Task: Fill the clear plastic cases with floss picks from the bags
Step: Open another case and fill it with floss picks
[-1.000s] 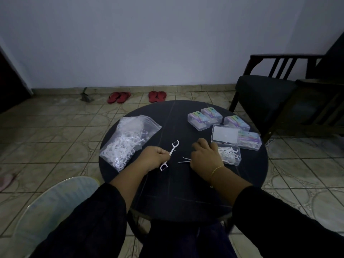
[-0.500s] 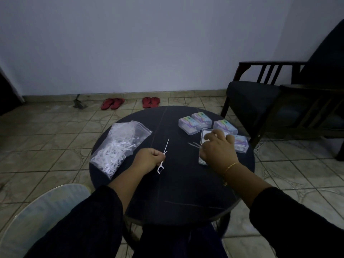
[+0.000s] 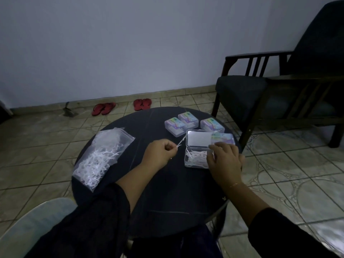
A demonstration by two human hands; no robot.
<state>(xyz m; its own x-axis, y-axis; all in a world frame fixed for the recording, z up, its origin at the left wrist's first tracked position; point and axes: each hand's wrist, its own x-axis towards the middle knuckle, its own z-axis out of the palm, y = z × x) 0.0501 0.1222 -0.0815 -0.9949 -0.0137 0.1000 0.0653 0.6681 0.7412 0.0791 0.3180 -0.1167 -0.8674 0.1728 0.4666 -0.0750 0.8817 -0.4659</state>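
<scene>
- Two hands are over a round black table [image 3: 115,198] in the middle of the head view.
- The left hand [image 3: 160,154] is curled into a fist just left of the middle of the frame. It pinches a thin white floss pick [image 3: 181,143] that sticks out toward the upper right.
- The tip of that pick is close to the open case [image 3: 195,159], which sits on the table right of the middle.
- The open case is clear plastic, with a heap of white picks inside. Its lid [image 3: 199,139] stands tipped back behind it.
- The right hand [image 3: 226,161] rests on the right end of the open case. Its fingers bend over the edge and hold the case.
- Three closed cases [image 3: 176,126] with bright labels sit in a row toward the back of the table, above the open one. One more labelled case [image 3: 223,139] is just beside the lid, on its right.
- A clear bag [image 3: 102,157] full of white picks lies on the left side of the table, well apart from the cases.
- Two pairs of red sandals [image 3: 142,104] sit on the tiled floor by the wall, in the upper middle.
- A dark armchair [image 3: 260,90] stands at the right of the frame.
</scene>
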